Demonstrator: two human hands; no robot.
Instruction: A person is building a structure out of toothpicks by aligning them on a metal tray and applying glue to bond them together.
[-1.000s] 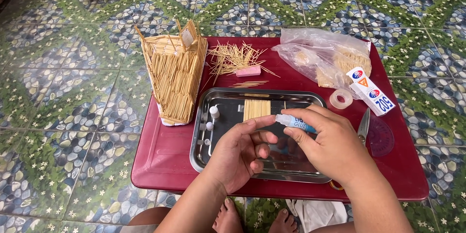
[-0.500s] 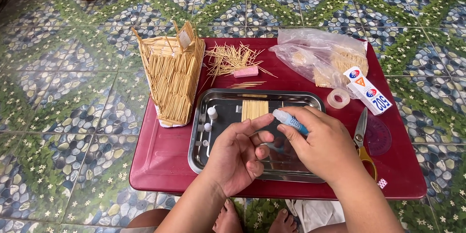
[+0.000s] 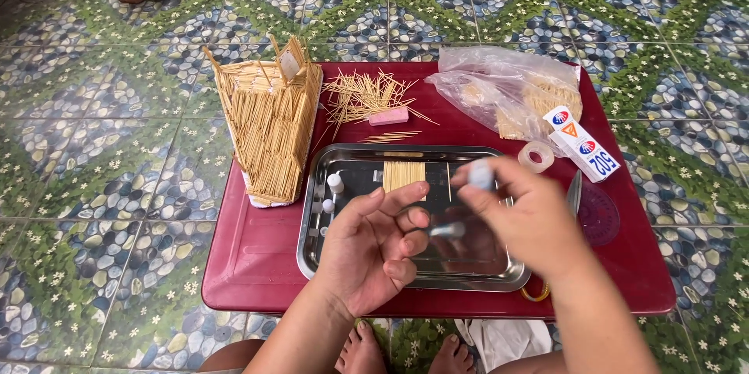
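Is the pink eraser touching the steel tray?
Apart. The head view shows the pink eraser lying on the red table beyond the steel tray, with bare tabletop between them.

left hand (image 3: pixel 374 253): palm up, fingers half curled, over the steel tray (image 3: pixel 312 245)
right hand (image 3: pixel 523 218): blurred, pinching a small pale tube (image 3: pixel 480 174)
tray: on the red bench (image 3: pixel 257 265), holds a flat row of sticks (image 3: pixel 402 174)
stick house (image 3: pixel 269 128): at the bench's left
loose sticks (image 3: pixel 363 95): beyond the tray
bag (image 3: pixel 507 89): far right
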